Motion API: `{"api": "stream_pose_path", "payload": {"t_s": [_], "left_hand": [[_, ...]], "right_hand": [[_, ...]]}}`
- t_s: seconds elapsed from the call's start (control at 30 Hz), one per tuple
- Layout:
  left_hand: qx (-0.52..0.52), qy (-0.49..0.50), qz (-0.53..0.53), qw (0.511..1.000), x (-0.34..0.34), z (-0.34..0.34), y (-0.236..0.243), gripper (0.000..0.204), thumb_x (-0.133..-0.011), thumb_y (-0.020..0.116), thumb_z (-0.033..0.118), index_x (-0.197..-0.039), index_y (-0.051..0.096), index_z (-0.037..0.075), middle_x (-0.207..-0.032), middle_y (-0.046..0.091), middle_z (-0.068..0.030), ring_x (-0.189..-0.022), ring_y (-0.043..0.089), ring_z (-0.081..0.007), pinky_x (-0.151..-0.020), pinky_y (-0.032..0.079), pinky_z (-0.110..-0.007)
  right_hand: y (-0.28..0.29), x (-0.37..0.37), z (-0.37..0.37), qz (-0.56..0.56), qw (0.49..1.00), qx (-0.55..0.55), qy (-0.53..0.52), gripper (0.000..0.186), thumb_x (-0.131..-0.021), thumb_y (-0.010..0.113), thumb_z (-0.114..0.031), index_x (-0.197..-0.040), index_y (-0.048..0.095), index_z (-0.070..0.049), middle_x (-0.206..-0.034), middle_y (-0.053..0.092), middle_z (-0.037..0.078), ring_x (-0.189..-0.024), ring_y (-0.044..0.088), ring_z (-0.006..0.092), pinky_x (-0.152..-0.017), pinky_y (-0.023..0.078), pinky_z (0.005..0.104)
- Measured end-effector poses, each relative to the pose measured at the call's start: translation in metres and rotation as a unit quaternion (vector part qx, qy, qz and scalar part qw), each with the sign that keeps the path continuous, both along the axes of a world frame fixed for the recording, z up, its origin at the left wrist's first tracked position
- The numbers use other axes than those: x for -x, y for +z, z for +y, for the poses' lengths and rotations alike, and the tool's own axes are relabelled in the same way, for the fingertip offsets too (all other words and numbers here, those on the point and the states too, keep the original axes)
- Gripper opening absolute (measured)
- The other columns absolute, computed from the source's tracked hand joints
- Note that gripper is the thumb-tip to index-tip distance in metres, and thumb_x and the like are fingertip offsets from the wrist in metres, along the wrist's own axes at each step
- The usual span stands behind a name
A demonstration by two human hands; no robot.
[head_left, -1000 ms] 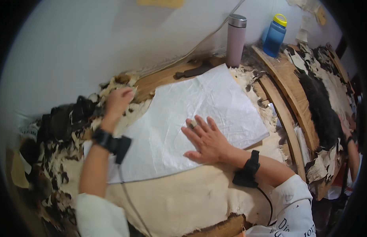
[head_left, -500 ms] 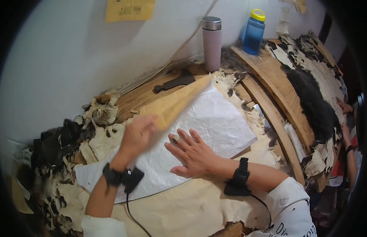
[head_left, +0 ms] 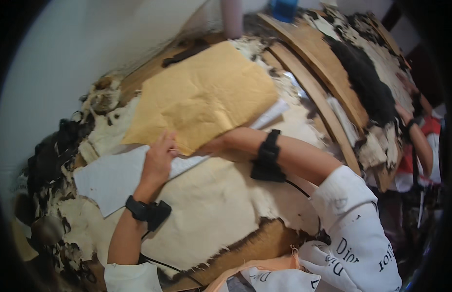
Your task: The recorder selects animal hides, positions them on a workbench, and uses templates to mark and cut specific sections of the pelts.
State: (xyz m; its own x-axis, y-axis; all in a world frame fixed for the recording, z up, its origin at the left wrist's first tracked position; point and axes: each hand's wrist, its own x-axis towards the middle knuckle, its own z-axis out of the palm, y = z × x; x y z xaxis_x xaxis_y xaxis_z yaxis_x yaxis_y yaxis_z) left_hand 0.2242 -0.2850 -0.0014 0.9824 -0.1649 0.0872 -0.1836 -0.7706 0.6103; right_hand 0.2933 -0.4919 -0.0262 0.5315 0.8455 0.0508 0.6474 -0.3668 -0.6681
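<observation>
A tan paper sheet [head_left: 201, 87] lies raised over a white sheet [head_left: 104, 180], its near edge crumpled. My left hand [head_left: 161, 151] pinches that near edge, fingers curled. My right hand [head_left: 213, 145] reaches under the tan sheet from the right; its fingers are hidden. Both sheets rest on a cream hide [head_left: 201, 204] with a ragged dark near edge. Black strap devices with cables are on my two wrists.
Curved wooden boards [head_left: 333, 119] lie right, beside black fur [head_left: 357, 78]. A pink flask [head_left: 231, 17], blue bottle [head_left: 283, 7] and dark tool [head_left: 179, 56] stand or lie behind. Dark scraps [head_left: 53, 151] edge the left. Another person's arm [head_left: 420, 146] is at far right.
The tan side of the paper has swung up into view over the white sheet. My left hand has moved down to its near edge; my right hand has slid under it. The view has shifted.
</observation>
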Motion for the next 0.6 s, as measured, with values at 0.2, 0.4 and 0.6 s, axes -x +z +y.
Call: {"api": "stream_pose_path", "payload": {"t_s": [0.2, 0.4, 0.6], "left_hand": [[0.028, 0.036, 0.021, 0.999, 0.006, 0.007, -0.006, 0.011, -0.078, 0.052, 0.006, -0.086, 0.056, -0.001, -0.111, 0.057, -0.0193, -0.119, 0.042, -0.0340, -0.091, 0.038, -0.035], [0.053, 0.021, 0.027, 0.998, 0.008, 0.007, -0.010, 0.005, -0.078, 0.051, 0.003, -0.079, 0.050, -0.001, -0.121, 0.050, -0.0219, -0.125, 0.036, -0.0328, -0.093, 0.035, -0.032], [0.146, 0.054, 0.054, 0.986, 0.005, 0.007, -0.013, 0.007, -0.083, 0.050, 0.006, -0.083, 0.052, 0.000, -0.118, 0.054, -0.0177, -0.119, 0.044, -0.0239, -0.091, 0.037, -0.028]], "right_hand": [[0.026, -0.003, -0.055, -0.071, 0.979, 0.185, -0.045, 0.039, -0.084, 0.045, -0.035, -0.109, 0.055, -0.007, -0.116, 0.053, 0.012, -0.113, 0.044, 0.0286, -0.099, 0.028, 0.0401], [0.010, 0.004, -0.139, -0.157, 0.954, 0.201, -0.157, 0.057, -0.091, 0.030, -0.046, -0.131, 0.033, -0.006, -0.137, 0.030, 0.016, -0.133, 0.014, 0.0323, -0.107, 0.012, 0.0444], [0.004, 0.003, -0.139, -0.171, 0.945, 0.227, -0.162, 0.064, -0.091, 0.023, -0.052, -0.138, 0.023, -0.008, -0.141, 0.023, 0.016, -0.134, 0.008, 0.0318, -0.108, 0.008, 0.0444]]}}
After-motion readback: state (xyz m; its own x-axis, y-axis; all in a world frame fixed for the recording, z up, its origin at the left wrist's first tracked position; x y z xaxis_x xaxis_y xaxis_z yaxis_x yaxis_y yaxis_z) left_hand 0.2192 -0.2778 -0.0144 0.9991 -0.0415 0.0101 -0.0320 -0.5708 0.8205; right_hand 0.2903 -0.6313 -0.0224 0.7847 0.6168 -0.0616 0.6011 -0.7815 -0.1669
